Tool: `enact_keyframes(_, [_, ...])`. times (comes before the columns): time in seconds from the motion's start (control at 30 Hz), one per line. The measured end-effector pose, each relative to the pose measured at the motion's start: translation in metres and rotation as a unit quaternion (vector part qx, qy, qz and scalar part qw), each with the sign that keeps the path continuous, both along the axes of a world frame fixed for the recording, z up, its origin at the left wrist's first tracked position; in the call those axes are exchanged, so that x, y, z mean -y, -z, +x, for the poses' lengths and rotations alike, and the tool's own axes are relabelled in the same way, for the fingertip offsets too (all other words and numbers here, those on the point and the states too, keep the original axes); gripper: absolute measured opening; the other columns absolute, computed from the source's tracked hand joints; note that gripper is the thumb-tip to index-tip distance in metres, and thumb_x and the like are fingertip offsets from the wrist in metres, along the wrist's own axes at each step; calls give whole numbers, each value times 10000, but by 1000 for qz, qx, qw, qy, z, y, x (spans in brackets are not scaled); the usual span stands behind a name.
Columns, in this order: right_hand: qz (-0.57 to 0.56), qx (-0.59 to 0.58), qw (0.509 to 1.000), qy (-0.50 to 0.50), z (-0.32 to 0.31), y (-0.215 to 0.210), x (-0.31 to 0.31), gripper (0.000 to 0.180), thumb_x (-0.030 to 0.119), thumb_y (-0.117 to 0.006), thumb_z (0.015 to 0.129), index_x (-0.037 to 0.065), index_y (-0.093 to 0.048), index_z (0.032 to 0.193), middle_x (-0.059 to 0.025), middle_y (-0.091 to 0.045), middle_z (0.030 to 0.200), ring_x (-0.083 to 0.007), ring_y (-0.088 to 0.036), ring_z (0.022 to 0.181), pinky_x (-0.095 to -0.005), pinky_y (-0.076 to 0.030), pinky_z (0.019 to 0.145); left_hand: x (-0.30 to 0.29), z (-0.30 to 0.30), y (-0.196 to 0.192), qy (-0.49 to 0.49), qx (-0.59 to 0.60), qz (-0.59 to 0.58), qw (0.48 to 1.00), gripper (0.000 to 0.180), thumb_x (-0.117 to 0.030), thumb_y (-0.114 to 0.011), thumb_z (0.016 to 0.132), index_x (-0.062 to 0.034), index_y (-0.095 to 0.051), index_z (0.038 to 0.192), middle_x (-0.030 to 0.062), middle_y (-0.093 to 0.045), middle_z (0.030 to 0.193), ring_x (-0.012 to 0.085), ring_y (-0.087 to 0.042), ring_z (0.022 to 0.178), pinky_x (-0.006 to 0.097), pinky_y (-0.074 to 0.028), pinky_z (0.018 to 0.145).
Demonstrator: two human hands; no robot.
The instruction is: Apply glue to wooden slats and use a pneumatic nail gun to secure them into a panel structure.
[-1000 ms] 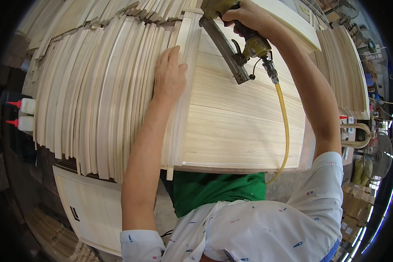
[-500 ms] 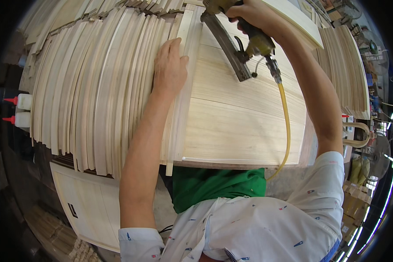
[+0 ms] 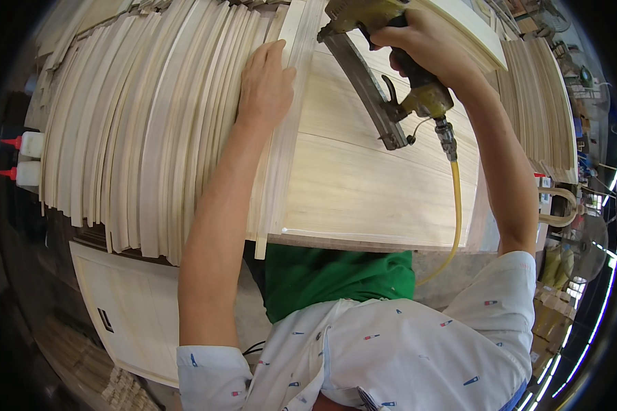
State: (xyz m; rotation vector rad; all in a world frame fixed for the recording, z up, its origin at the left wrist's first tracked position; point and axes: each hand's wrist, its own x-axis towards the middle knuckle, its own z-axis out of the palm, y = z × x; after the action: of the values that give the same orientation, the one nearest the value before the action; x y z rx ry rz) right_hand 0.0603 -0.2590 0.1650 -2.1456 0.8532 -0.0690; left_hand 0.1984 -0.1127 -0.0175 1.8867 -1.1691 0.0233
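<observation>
left hand [image 3: 266, 85] slid further up the trim strip [image 3: 281, 144] – flat, open | right hand [image 3: 425, 48] clenched on nail gun [image 3: 384, 89] | strip's thin, light, bendy – press flat near the nailing spot

A yellowish nail gun [image 3: 384, 75] with a long dark magazine and yellow hose [image 3: 454, 205] stands nose-down at the far end of a pale wood strip [image 3: 281, 144], which lies along the left edge of a light panel [image 3: 377, 178].

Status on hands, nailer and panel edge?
Left hand flat, pressing trim strip to the wood panel edge. Right hand gripping nail gun, nose at the strip's far end. Loose strip stack beside, not blocking.
</observation>
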Motion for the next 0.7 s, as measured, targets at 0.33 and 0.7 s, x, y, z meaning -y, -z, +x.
enact_keyframes(0.33, [-17, -14, 999, -48, -12, 13, -20, 288, 246, -650, 802, -25, -629, 897, -61, -606, 658, -119, -610, 563, -266, -502, 532, 0, -2, 1, -2, 11, 11, 1000, 457, -103, -563, 888, 29, -474, 1316, 227, -512, 1312, 387, -458, 1247, 441, -355, 1069])
enact_keyframes(0.7, [-9, -25, 998, -49, -25, 8, -42, 258, 199, -657, 796, -43, -625, 880, -69, -596, 651, -126, -591, 528, -274, -495, 512, 2, 1, 4, 4, 16, -13, 1000, 431, -97, -579, 886, 2, -501, 1298, 191, -526, 1309, 368, -475, 1235, 423, -375, 1050])
